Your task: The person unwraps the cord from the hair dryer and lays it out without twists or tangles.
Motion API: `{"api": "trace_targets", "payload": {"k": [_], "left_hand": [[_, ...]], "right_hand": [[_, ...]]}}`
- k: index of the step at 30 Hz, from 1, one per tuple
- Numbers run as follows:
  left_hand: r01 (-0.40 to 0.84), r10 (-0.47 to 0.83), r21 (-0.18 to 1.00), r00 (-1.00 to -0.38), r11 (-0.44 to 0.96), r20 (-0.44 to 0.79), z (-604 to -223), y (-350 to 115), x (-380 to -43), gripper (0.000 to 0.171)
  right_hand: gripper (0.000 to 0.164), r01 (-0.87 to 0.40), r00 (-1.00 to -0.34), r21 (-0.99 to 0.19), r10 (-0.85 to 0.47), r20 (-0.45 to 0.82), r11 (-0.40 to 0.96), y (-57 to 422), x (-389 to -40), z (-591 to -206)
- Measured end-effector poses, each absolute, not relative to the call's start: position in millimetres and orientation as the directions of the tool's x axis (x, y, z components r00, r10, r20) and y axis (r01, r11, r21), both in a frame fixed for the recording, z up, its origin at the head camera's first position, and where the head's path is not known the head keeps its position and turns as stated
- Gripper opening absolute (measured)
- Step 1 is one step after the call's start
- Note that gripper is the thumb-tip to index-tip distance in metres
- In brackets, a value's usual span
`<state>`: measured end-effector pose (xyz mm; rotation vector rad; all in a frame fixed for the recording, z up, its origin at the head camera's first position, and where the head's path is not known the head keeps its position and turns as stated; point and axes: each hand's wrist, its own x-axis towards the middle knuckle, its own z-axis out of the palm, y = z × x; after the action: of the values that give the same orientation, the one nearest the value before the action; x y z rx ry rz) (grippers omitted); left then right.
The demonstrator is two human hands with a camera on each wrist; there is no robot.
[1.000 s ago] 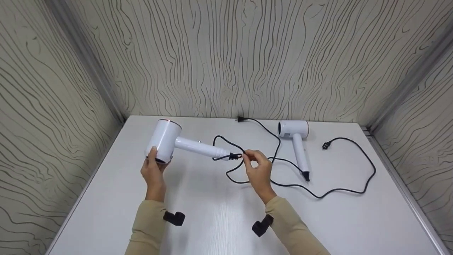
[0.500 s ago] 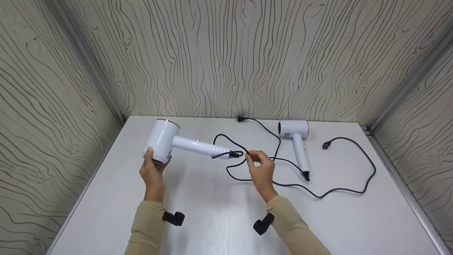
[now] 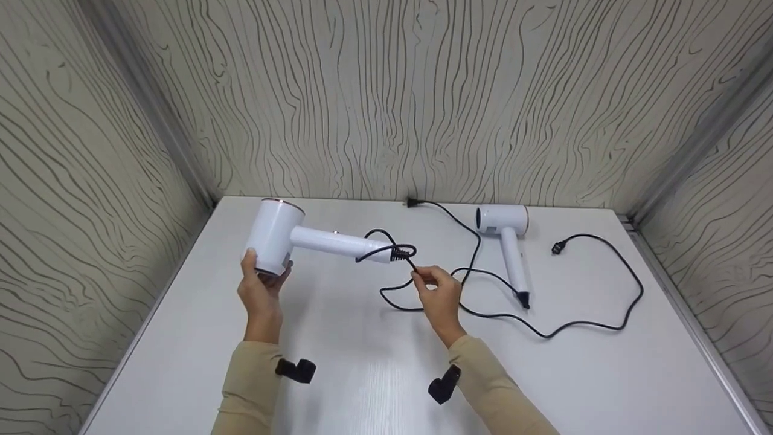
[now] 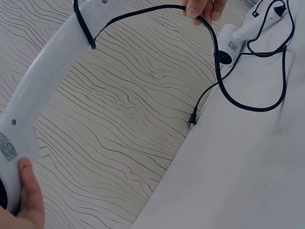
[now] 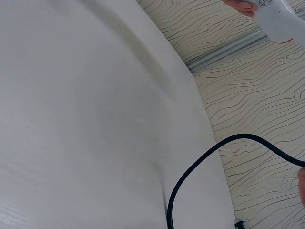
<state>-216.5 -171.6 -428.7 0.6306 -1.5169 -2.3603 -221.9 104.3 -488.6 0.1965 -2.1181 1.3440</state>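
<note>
My left hand grips the barrel of a white hair dryer, holding it above the table with its handle pointing right. A black cord loops around the handle's end, near the ribbed strain relief. Between thumb and fingertips my right hand pinches that cord just past the handle. In the left wrist view, the cord runs from the handle to the pinching fingers and then droops in a curve. The right wrist view catches only a bit of the right hand at its edge.
A second white hair dryer lies at the table's back right. One black plug lies by the back wall, another plug farther right. Cords cross the right half of the white table. Patterned walls enclose the back and sides.
The held hair dryer has risen slightly and shifted a little left. My right hand moved right, then back left and down with the cord, whose loop now sits around the handle's end.
</note>
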Motion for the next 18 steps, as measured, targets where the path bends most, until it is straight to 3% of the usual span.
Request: {"api": "trace_targets", "payload": {"k": [18], "left_hand": [[0.025,-0.384,0.846,-0.898,-0.532,-0.215,-417.9,-163.9,-219.3,0.059]], "right_hand": [[0.005,-0.390,-0.861,-0.785,0.112,0.497,0.480,67.6,-212.6,-522.3]]}}
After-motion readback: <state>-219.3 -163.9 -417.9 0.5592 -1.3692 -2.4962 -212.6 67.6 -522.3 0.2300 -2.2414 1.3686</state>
